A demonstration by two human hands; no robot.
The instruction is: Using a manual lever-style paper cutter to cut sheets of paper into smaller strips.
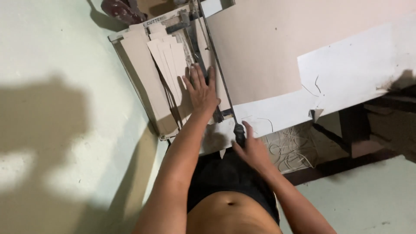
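Fingers [200, 77] flat on strips [167, 60] — right hand [251, 149] grips handle [239, 130].

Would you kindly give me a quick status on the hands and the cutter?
Left hand flat on card strips. Right hand grips paper cutter blade handle. Large sheet lies right of blade.

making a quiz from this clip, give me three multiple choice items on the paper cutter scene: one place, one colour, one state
1. Where does the left hand rest?
A. flat on the sheets on the paper cutter
B. on the floor
C. on the wall

2. What colour is the blade arm's handle?
A. red
B. black
C. yellow

3. How is the right hand?
A. open in the air
B. flat on the large white sheet
C. closed round the handle

A: palm down on the cut strips.
B: the grip looks dark black.
C: fingers wrap the grip.
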